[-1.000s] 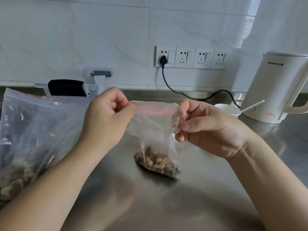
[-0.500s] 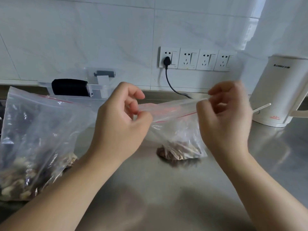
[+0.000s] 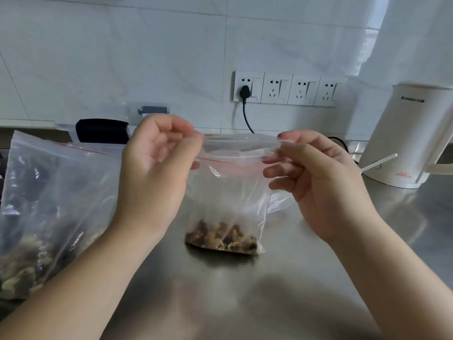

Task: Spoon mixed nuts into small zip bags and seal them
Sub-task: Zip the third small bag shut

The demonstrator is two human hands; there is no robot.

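The small zip bag, nuts settled at its bottom on the desk, now stands squarer and its zip strip is stretched taut, where a second ago it was bunched. Left hand and right hand each pinch one end with fingers clamped, so sealing looks nearly finished. The big supply bag sits just left.

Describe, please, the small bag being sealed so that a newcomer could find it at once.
On the stainless steel counter, below the row of white wall sockets, a small clear plastic zip bag stands upright between the left hand and right hand, each pinching its top strip. Unlike the large clear zip bag at the left, it holds only a shallow layer of brown mixed nuts.
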